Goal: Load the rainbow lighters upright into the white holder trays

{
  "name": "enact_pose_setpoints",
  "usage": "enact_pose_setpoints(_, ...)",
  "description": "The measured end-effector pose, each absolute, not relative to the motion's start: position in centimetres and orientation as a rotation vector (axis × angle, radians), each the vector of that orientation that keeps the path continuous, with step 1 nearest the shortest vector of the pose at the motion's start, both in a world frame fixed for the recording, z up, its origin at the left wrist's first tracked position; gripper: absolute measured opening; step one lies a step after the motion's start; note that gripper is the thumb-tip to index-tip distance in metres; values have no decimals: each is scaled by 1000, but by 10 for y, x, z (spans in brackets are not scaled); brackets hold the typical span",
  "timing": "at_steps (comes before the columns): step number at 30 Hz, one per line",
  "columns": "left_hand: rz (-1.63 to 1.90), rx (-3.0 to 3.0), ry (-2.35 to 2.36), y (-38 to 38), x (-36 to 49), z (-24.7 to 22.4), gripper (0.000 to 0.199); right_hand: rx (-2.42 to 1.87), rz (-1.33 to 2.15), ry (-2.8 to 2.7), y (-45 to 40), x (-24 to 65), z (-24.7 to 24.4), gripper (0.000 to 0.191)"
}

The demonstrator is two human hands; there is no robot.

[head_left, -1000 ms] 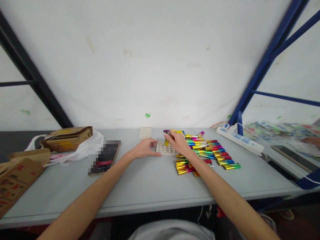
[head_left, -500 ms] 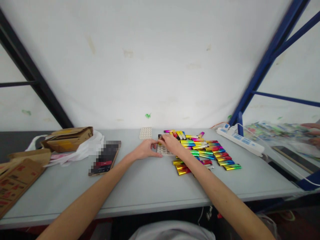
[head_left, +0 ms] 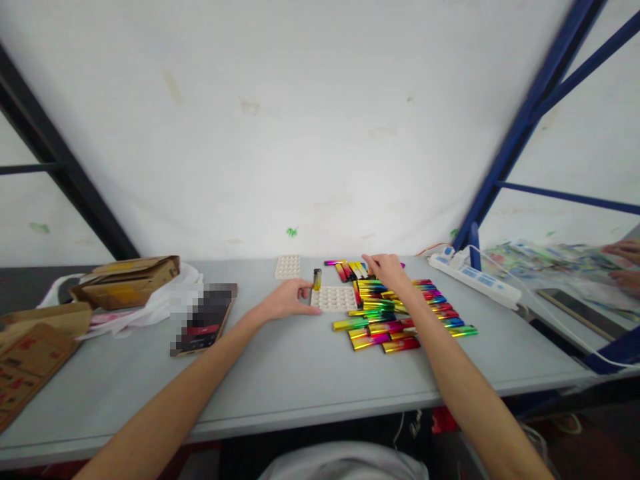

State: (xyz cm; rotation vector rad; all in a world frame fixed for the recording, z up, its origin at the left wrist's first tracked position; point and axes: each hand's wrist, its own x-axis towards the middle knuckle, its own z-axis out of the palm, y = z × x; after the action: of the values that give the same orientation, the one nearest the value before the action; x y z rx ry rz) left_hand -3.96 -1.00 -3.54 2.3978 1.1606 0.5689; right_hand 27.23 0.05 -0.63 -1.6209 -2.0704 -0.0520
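The left hand (head_left: 289,300) pinches the white tray (head_left: 334,299) by its left end, where a gold lighter (head_left: 317,281) stands upright. The right hand (head_left: 389,271) hangs over the loose lighters (head_left: 391,327); its grip I can't tell.

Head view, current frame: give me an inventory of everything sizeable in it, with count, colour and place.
Upright lighter: one, yellow with dark top, near tray's far-left corner
Lying lighters: many overlapping, metallic multicolour, right of near tray
Near grid tray: one, off-white, table centre
Far grid tray: one, off-white, by wall
Phones: two, dark, left and far right
Cardboard boxes: two, brown, left
Plastic bag: one, white, around rear box
Power strip: one, white, right
Packets: uncountable, multicolour, far right
Table: one, grey, below
Wall: one, white, behind
Frames: two, black left, blue right
Co-worker's hands: two, blurred, right edge
Left hand: one, bare, near tray's left end
Right hand: one, bare, above lying lighters
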Motion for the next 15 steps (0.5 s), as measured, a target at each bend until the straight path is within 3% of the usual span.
enact_pose_setpoints(5,563,2410,1168,-10,-39,-35,54,-1634,50,-2163,2,281,-10,57)
enact_pose_setpoints(10,569,2398,1162,-11,-39,-34,53,-1480,220,-2370,-3,298,-11,23)
enact_pose_setpoints(15,578,2390,1157,-10,-39,-35,55,-1479,401,-2352,-1,305,-16,9)
